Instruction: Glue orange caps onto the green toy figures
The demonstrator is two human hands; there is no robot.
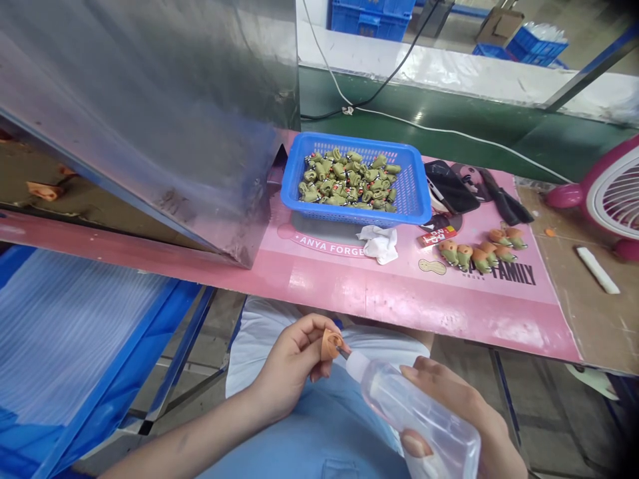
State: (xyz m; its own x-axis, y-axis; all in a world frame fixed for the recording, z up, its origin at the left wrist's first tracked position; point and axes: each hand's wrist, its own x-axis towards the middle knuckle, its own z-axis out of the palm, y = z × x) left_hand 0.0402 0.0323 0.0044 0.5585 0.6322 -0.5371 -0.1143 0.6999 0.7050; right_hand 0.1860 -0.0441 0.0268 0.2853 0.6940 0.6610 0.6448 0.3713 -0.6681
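Observation:
My left hand (304,349) pinches a small orange hollow part (330,344) between thumb and fingers, its opening turned to the right. My right hand (459,406) is wrapped around a clear squeeze bottle (419,412) with a white cap and a thin metal tip. That tip is at the orange part's opening; whether it touches inside I cannot tell. Beyond the hands, a blue basket (357,216) on the table holds many small green parts (344,179). Several joined orange-and-green figure pieces (482,256) stand in a row on the mat's right side.
A metal housing (200,133) rises at the left, with orange pieces (44,191) on a belt under it. On the pink mat (319,286) lie a crumpled tissue (380,243), a red packet (437,236) and a phone (452,186). A pink fan (612,193) stands far right.

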